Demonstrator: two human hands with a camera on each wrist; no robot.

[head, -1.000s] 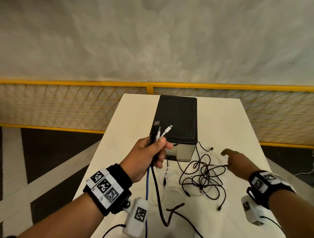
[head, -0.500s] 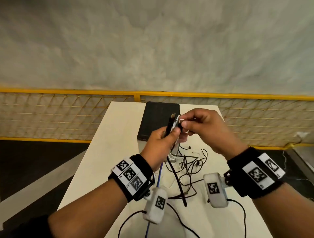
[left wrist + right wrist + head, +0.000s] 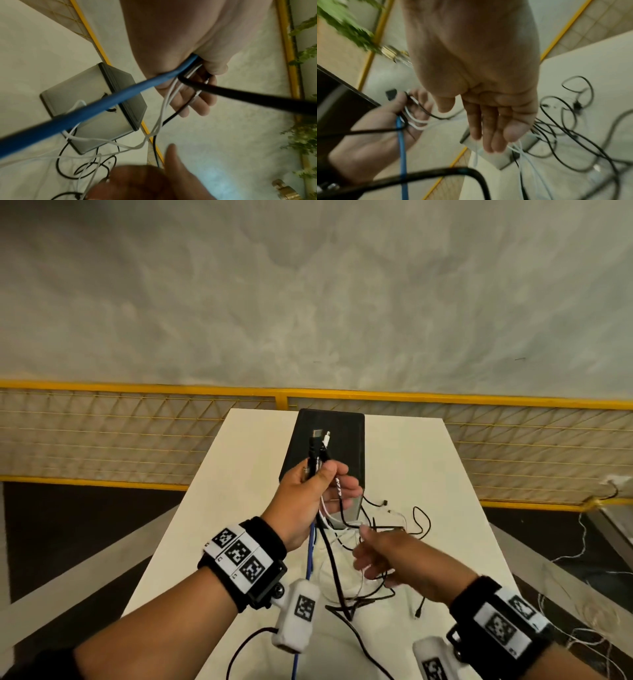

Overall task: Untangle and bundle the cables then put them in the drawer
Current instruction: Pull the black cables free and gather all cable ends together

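Observation:
My left hand [image 3: 327, 482] is raised in front of the drawer box [image 3: 346, 433] and grips a bundle of cable ends, with the plugs [image 3: 319, 440] sticking up above the fist. A blue cable [image 3: 310, 553], a thick black cable [image 3: 334, 563] and thin white ones hang from it to the white table [image 3: 445, 474]. The left wrist view shows the blue cable [image 3: 96, 106] running out of the fist. My right hand [image 3: 368, 556] hovers with straight fingers [image 3: 488, 135] over the loose tangle of black and white cables [image 3: 394, 529], holding nothing.
The black-topped, grey-fronted drawer box [image 3: 92, 108] stands at the table's far middle, its drawer closed. A yellow mesh railing [image 3: 137, 433] runs behind the table. Loose white wire [image 3: 582, 559] lies on the floor to the right. A cable plug [image 3: 417, 613] lies near the front right.
My right hand has left the plugs held by the left hand and dropped toward the tangle on the table. The left hand still holds the bundle, now a little farther forward.

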